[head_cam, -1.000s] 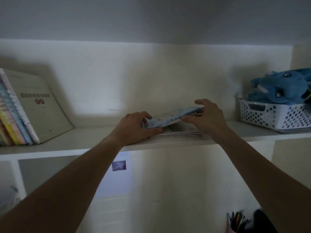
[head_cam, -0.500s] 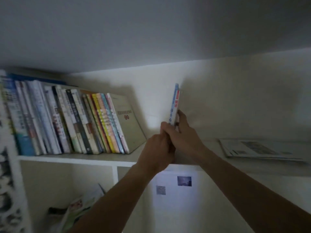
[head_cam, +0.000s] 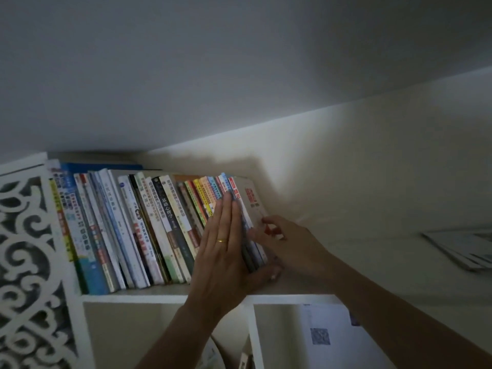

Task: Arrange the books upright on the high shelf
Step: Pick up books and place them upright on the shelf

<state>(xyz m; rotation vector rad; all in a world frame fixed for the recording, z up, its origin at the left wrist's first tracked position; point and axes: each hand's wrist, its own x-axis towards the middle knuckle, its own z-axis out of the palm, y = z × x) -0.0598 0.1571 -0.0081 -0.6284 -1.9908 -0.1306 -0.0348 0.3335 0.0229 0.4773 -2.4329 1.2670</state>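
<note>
- Head view shows me the high shelf [head_cam: 149, 298], a white painted board against a pale wall, holding a long row of books [head_cam: 127, 230] that stand upright and lean slightly left.
- Most spines are thin, glossy paperbacks in white, blue, green, yellow and orange; a thick blue one stands near the left end.
- My left hand [head_cam: 221, 251] lies flat against the spines at the row's right end, fingers straight and together, a gold ring [head_cam: 221, 240] on one finger.
- My right hand [head_cam: 282, 241] has its fingers curled against the cover of the last book [head_cam: 253, 206], a pale one with red lettering, at the right end of the row; I cannot tell whether it grips or only presses.
- Farther right on the same shelf, well apart, a stack of flat books [head_cam: 463, 249] lies blurred.
- At the far left stands a white fretwork panel [head_cam: 29, 249] with scroll cut-outs.
- Below the shelf are white cubbies; one holds a pale sheet [head_cam: 327, 339] with a small dark square.
</note>
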